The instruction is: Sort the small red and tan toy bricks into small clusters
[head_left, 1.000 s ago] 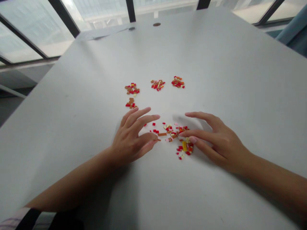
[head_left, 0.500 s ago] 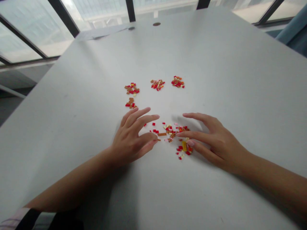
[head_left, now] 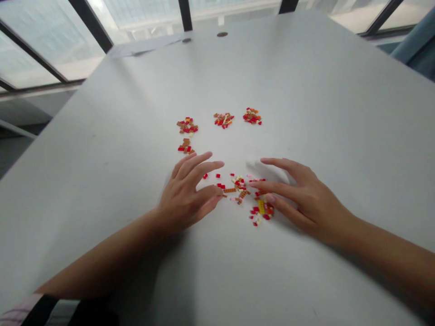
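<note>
My left hand [head_left: 185, 194] has its thumb and index finger pinched on a small brown toy brick [head_left: 224, 195], while its other fingers are spread. Only the tip of that brick shows. My right hand [head_left: 306, 199] hovers with fingers apart over the right side of a loose scatter of toy bricks, and I see nothing held in it. Around its fingertips are a yellow brick [head_left: 261, 207], red bricks [head_left: 267, 217] and pale pieces. A long brown brick [head_left: 230, 190] lies between the hands, with another brown brick [head_left: 243, 194] slanted beside it.
Farther up the white table [head_left: 306, 81] lie small brick heaps: a left one [head_left: 187, 126], a middle one [head_left: 223, 120] and a right one [head_left: 252, 116]. Another small cluster [head_left: 185, 146] sits just beyond my left fingers. Windows stand behind the table's far edge.
My right hand has shifted slightly up and its fingers have lifted a little, showing more bricks beneath. My left hand has barely moved, its pinched brick slightly higher.
</note>
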Demonstrator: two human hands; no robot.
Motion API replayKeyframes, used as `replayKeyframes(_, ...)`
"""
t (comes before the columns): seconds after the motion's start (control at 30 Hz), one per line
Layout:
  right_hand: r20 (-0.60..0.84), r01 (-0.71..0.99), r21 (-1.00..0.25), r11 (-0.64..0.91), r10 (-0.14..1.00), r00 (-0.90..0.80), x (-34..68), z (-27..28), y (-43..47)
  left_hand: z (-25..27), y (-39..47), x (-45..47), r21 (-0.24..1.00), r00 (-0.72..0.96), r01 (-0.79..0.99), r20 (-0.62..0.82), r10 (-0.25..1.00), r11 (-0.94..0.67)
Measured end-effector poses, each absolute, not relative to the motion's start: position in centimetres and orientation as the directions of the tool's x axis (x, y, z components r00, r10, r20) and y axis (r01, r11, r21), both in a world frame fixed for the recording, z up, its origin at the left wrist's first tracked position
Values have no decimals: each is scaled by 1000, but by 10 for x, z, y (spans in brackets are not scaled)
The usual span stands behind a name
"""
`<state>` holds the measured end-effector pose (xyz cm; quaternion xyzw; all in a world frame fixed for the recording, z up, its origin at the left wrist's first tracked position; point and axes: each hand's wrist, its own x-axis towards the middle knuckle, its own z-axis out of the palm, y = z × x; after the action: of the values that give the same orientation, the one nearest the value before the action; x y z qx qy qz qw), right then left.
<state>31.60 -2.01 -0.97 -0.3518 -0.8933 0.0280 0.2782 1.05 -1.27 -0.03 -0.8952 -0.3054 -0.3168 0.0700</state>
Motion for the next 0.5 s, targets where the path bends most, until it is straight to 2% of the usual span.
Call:
replayKeyframes(0.13,468,632,-272,726,673,-572,316,-10,-19,1,-13,10,66,620,591,599,506,-804)
replayKeyframes(0.33,465,628,-210,749,642,-610,314,-13,-20,4,-13,12,51,626,594,597,502,-803)
replayKeyframes(0.5,487,660,-298,689,705,-516,314,-14,-20,3,-13,12,59,613,605,601,512,-794)
